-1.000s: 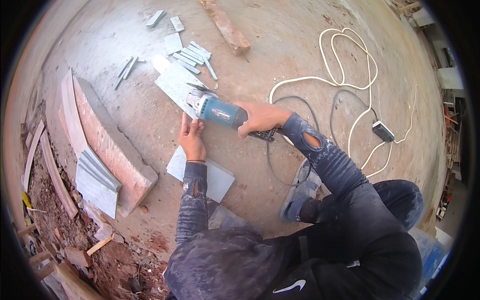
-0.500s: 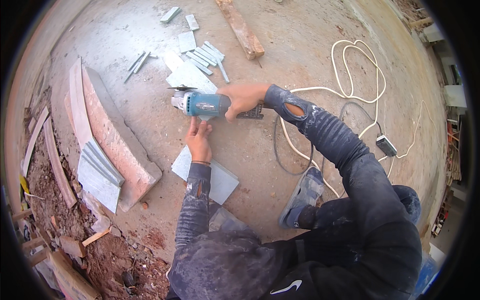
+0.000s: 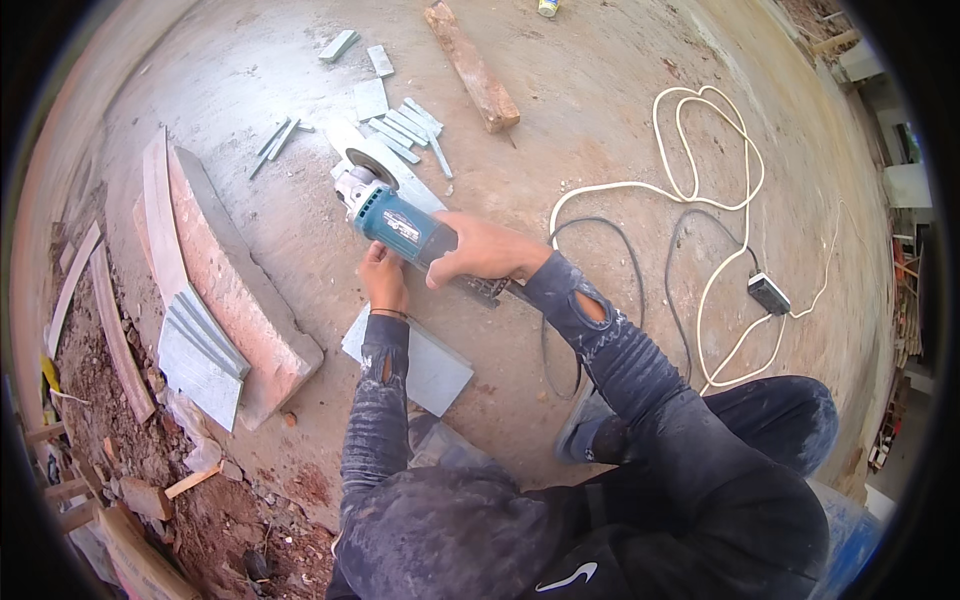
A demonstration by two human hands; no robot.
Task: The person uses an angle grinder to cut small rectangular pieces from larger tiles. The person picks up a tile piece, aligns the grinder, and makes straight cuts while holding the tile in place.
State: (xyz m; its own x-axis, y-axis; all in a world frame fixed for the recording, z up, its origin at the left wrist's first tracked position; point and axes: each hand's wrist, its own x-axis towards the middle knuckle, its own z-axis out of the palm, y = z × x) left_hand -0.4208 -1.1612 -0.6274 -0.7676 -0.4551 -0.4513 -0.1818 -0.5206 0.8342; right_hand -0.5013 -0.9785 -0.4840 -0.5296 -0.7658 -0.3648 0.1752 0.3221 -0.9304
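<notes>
Head view: I see the blue angle grinder (image 3: 395, 222) lying low over the concrete floor (image 3: 620, 110), its disc end resting on a long grey tile (image 3: 385, 170). My right hand (image 3: 480, 250) has its fingers wrapped tight around the grinder's body. My left hand (image 3: 383, 280) sits just beside the grinder's underside, fingers curled, touching it; I cannot tell whether it grips. A second grey tile (image 3: 430, 365) lies under my left wrist. Cut tile strips (image 3: 405, 125) lie beyond, a white cable (image 3: 700, 150) loops to the right.
</notes>
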